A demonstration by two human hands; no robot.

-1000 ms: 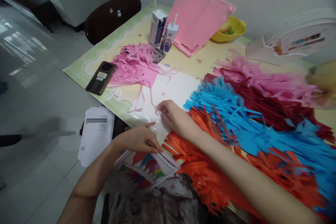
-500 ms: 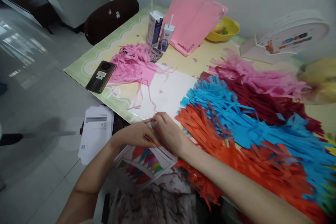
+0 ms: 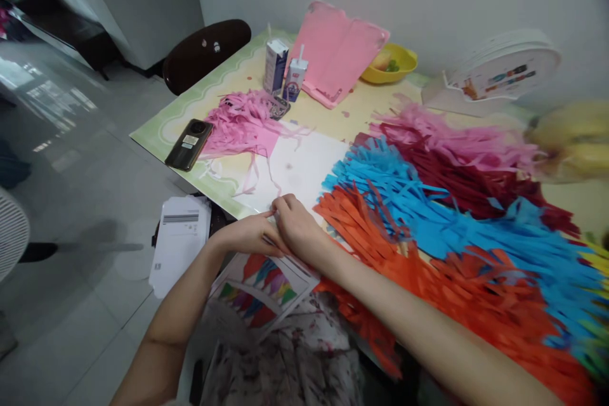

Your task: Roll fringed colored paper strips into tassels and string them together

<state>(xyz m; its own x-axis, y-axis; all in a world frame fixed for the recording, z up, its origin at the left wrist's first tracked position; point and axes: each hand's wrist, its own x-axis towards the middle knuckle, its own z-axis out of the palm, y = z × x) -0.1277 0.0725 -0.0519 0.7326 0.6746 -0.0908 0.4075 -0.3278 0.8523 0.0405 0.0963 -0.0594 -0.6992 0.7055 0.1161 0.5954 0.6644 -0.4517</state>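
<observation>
My left hand [image 3: 252,233] and my right hand [image 3: 299,227] meet at the table's near edge, with fingers closed and pressed together. Below them, over my lap, a printed sheet [image 3: 261,288] with a picture of coloured tassels tilts down; it looks glossy, perhaps a plastic packet. Its upper edge runs up under both hands, which seem to grip it there. My fingertips are partly hidden. Just beyond lies a white sheet [image 3: 304,158] on the table. Orange fringed tissue paper [image 3: 361,228] spreads beside my right forearm, with blue fringed paper [image 3: 394,184] behind it.
A phone [image 3: 189,144] and a pink fringed bundle [image 3: 238,120] lie at left. Farther back stand two drink cartons [image 3: 275,66], a pink folded case [image 3: 337,51] and a yellow bowl [image 3: 394,63]. Dark red fringe [image 3: 457,171] lies at right. White papers [image 3: 183,238] rest below the table edge.
The view has shifted slightly, so the far table items sit lower in the picture. Both hands stay together at the sheet's upper edge, with little visible movement.
</observation>
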